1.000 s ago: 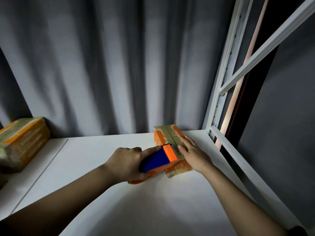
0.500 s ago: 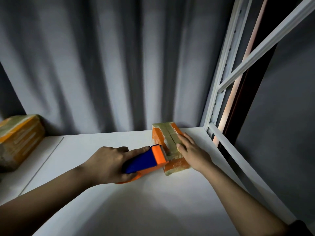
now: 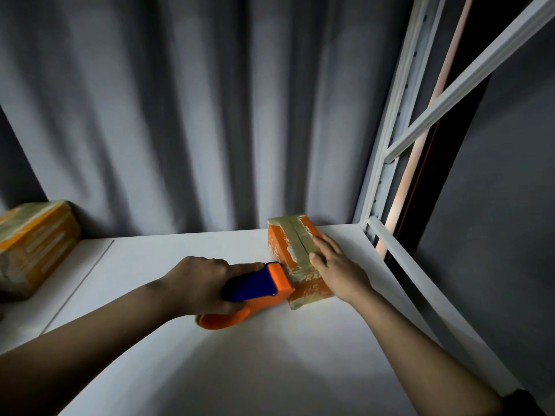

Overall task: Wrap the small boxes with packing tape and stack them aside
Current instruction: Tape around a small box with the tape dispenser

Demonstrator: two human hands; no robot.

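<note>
A small orange box (image 3: pixel 289 244) with strips of tan tape over its top lies on the white shelf (image 3: pixel 240 355), near the back right corner. My right hand (image 3: pixel 336 265) rests flat on its top, fingers straight. My left hand (image 3: pixel 201 283) grips an orange and blue tape dispenser (image 3: pixel 258 291), index finger stretched along its top. The dispenser's orange front edge touches the box's near left side, low by the shelf.
A larger taped orange box (image 3: pixel 33 250) sits at the far left on a neighbouring shelf board. A grey curtain (image 3: pixel 180 115) hangs behind. White rack posts and a rail (image 3: pixel 387 235) bound the shelf on the right.
My left hand has drawn the dispenser down and leftward off the box's top to its near left side. The right hand stays flat on the box.
</note>
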